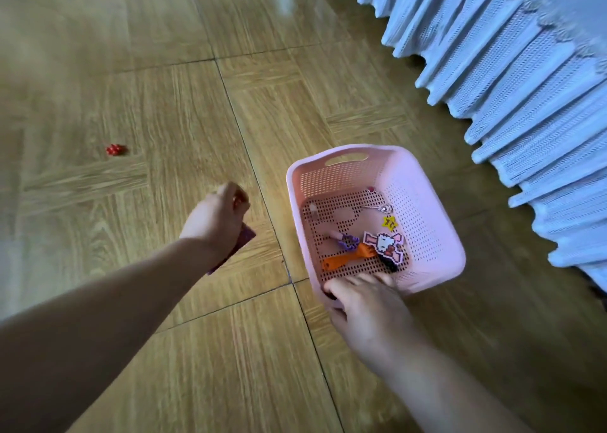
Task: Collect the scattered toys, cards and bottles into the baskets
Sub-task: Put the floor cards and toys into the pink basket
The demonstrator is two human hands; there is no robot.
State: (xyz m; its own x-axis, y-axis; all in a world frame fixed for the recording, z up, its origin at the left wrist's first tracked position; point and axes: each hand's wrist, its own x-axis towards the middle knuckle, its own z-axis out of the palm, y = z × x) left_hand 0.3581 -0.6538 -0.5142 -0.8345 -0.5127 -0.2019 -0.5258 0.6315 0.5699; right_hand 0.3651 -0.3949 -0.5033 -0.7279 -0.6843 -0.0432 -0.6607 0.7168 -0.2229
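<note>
A perforated matt plastic basket [423,202] sits on glossy wood-grain floor [164,71] beside ribbed cloth [525,87].

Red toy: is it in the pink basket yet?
No, the red toy lies on the wooden floor, well to the left of the pink basket.

No legible txt, nos. or brands are showing anywhere; charms [383,246] in pink basket [427,199] are showing pics only.

Both bare forearms reach forward. The left hand [215,222], back up, curls round a purple card [244,240]. The right hand [366,308] grips the pink basket [423,202] by its near rim.
</note>
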